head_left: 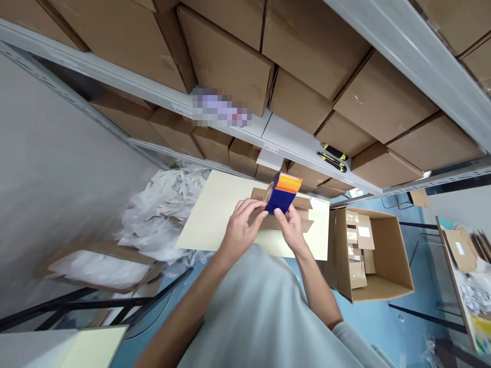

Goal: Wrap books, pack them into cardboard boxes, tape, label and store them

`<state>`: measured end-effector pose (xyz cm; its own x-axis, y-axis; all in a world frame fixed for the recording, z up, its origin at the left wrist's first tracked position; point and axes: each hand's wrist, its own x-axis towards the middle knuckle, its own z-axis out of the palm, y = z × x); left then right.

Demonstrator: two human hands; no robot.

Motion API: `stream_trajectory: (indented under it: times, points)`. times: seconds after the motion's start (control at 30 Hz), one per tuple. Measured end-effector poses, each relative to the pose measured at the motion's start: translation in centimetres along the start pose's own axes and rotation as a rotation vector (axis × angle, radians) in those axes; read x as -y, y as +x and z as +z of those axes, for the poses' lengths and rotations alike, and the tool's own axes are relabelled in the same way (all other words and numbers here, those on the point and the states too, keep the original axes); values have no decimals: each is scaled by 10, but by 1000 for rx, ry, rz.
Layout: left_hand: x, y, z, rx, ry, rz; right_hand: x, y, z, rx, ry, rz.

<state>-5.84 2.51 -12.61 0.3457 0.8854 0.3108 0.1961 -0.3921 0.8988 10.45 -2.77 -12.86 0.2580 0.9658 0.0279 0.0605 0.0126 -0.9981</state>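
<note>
A small dark blue and orange box is held up between my two hands, above an open cardboard box with raised flaps. That cardboard lies on a pale yellow tabletop. My left hand pinches the blue box at its lower left edge, with thumb and fingers closed. Around its lower right side, my right hand grips it, the thumb on the front face.
Shelves with cardboard boxes run across the front; two yellow-black cutters lie there. White crumpled packing material is at left. A large carton holding smaller boxes stands at right.
</note>
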Motion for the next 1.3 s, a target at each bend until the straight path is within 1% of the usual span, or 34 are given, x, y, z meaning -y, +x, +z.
stream_trajectory:
  times: [0.07, 0.1, 0.2, 0.23, 0.27, 0.33, 0.4, 0.47, 0.57, 0.73, 0.93, 1.07, 1.17, 1.3]
  points:
    - [-1, 2, -8, 33, 28, 13, -4, -5, 1, -28, -15, 0]
    - [-3, 5, -13, 29, 32, 14, -5, -9, 1, -39, -33, -7]
    - [-17, 25, -34, -17, 18, -6, -4, -22, -2, -23, -110, -28]
    - [-23, 33, -41, -8, 11, -11, -3, -27, -4, -3, -140, -32]
    - [-30, 41, -48, 28, 3, -9, -1, -31, -7, 20, -170, -34]
    - [-42, 56, -59, 151, -18, 11, 5, -39, -14, 64, -234, -39]
    - [-51, 66, -66, 273, -46, 34, 11, -44, -21, 87, -309, -47]
    - [-56, 71, -69, 346, -74, 45, 16, -47, -28, 94, -390, -59]
    - [-59, 72, -71, 393, -116, 39, 23, -50, -37, 109, -483, -100]
    - [-59, 76, -69, 456, -180, 4, 32, -54, -49, 145, -572, -193]
    - [-61, 79, -62, 432, -134, 27, 40, -56, -55, 178, -631, -224]
    - [-60, 77, -55, 399, -103, 35, 42, -53, -58, 173, -633, -205]
    - [-60, 73, -49, 380, -77, 21, 39, -51, -61, 138, -668, -167]
    - [-62, 64, -41, 314, -10, -45, 30, -48, -60, 87, -623, -68]
